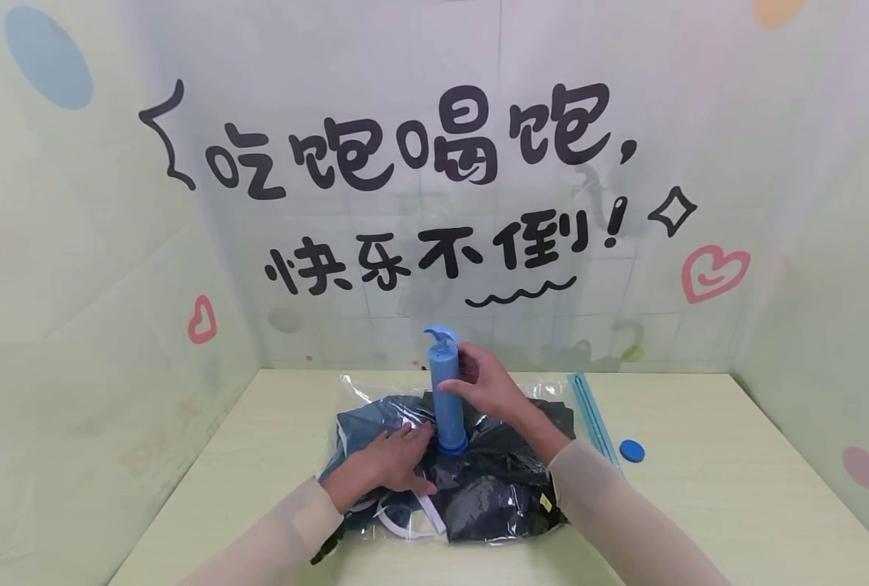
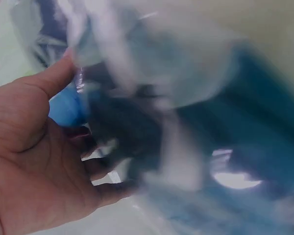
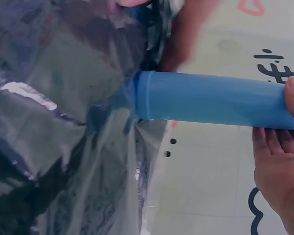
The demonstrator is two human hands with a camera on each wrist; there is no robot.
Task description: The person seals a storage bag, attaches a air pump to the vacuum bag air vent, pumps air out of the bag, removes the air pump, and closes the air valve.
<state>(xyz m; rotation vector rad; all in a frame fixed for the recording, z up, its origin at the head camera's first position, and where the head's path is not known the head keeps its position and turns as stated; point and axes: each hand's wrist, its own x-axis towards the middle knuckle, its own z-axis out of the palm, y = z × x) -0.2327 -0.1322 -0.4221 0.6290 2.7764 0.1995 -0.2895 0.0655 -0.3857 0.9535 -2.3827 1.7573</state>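
Note:
A blue hand pump (image 1: pixel 447 411) stands upright on a clear plastic vacuum bag (image 1: pixel 493 509) stuffed with dark and blue clothes. Its base meets the bag near the middle. My right hand (image 1: pixel 489 382) grips the upper part of the pump's barrel, just under the handle (image 1: pixel 440 333). In the right wrist view, the thumb and fingers wrap the blue barrel (image 3: pixel 215 98). My left hand (image 1: pixel 398 460) rests on the bag left of the pump, fingers spread. The left wrist view, partly blurred, shows that hand (image 2: pixel 34 156) against the plastic.
A round blue cap (image 1: pixel 632 450) lies on the pale wooden table (image 1: pixel 757 505) right of the bag. Along the bag's right edge lies a teal strip (image 1: pixel 596 419). A printed wall cloth (image 1: pixel 376 325) rises behind the table.

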